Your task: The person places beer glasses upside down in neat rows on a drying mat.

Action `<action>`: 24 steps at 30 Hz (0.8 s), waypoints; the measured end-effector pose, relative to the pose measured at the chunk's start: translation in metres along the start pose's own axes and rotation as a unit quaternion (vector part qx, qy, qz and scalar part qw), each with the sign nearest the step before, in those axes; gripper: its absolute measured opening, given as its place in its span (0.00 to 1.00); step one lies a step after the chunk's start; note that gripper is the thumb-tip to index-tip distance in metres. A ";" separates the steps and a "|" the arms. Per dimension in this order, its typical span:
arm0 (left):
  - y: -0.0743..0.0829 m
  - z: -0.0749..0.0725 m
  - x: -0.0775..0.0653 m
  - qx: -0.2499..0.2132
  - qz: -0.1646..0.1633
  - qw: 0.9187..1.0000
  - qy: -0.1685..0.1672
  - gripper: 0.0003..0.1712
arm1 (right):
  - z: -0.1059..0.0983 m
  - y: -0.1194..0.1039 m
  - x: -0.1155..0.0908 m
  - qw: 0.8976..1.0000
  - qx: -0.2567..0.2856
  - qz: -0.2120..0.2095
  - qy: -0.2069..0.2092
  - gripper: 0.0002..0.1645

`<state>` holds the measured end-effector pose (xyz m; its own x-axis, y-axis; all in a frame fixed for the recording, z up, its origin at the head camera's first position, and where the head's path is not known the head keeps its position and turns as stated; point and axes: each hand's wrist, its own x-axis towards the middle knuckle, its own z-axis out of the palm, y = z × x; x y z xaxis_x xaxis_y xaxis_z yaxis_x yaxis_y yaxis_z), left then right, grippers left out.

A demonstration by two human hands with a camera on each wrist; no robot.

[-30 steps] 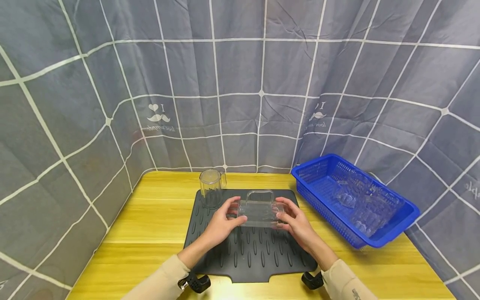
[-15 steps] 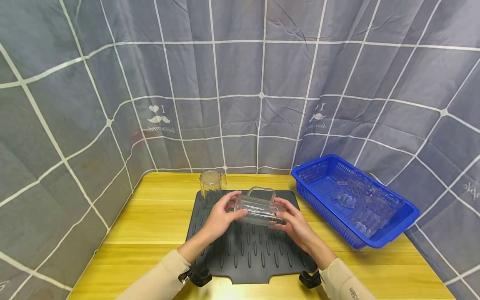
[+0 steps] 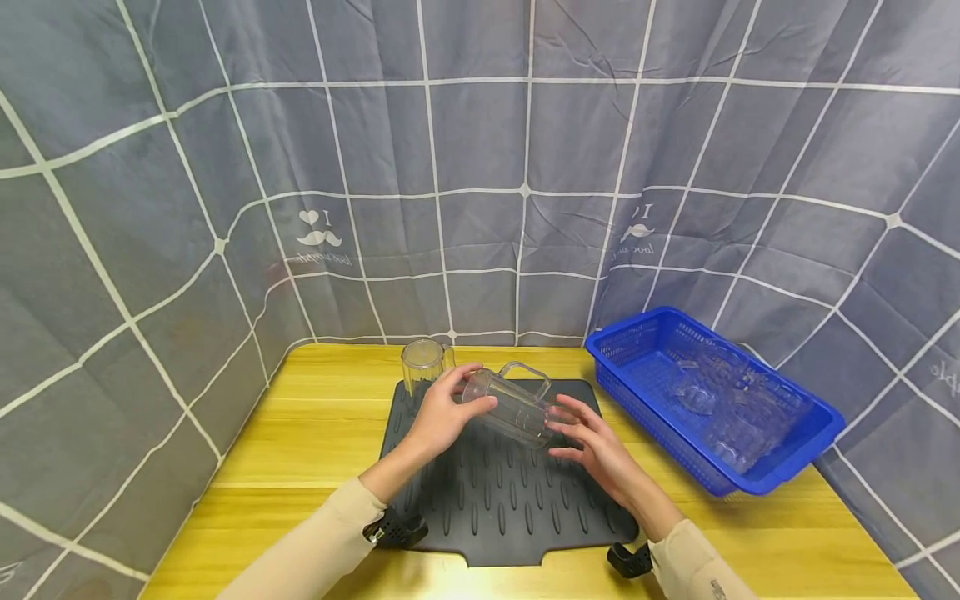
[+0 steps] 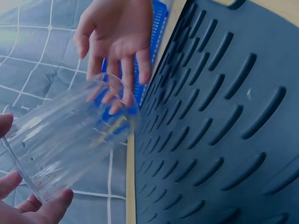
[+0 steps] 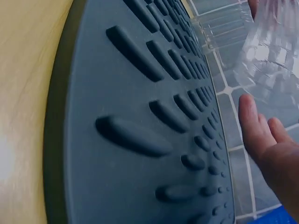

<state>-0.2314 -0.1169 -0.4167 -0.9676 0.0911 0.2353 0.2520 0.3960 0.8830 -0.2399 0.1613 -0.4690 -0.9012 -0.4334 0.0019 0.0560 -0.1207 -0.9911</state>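
Note:
A clear glass mug (image 3: 513, 410) with ribbed sides is held tilted over the black mat, its handle toward the back. My left hand (image 3: 441, 414) grips its left end between thumb and fingers; in the left wrist view those fingertips wrap the near edge of the mug (image 4: 70, 135). My right hand (image 3: 597, 442) is spread with relaxed fingers at the mug's lower right end. In the right wrist view, its fingers (image 5: 250, 121) lie just below the glass. A second clear mug (image 3: 422, 367) stands upright on the mat's back left corner, handle to the right.
The black ridged mat (image 3: 510, 517) lies on a yellow wood-grain table (image 3: 300, 450). To the right sits a blue perforated basket (image 3: 637, 408) with several clear glass pieces (image 3: 738, 412) in it. A grey checked curtain (image 3: 480, 233) encloses the back and sides.
The mug has gone from level to tilted, its right end dropping and its left end rising with the left hand. The right hand's fingers have loosened from the mug and spread.

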 end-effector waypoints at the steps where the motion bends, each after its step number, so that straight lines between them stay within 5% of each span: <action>1: 0.001 0.000 0.001 0.007 0.001 1.000 0.003 0.34 | -0.002 0.001 -0.002 1.000 -0.006 -0.001 0.003 0.31; 18: 0.013 -0.010 0.036 0.125 0.049 0.991 0.011 0.35 | -0.016 0.005 -0.015 0.997 -0.079 -0.018 0.018 0.32; 24: 0.013 -0.008 0.045 0.140 0.037 0.989 0.012 0.35 | -0.021 0.004 -0.020 0.996 -0.081 -0.014 0.024 0.32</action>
<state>-0.2715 -0.1147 -0.3917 -0.9455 0.1085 0.3071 0.3049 0.6263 0.7175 -0.2306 0.1889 -0.4754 -0.9210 -0.3888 0.0264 -0.0353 0.0160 -0.9992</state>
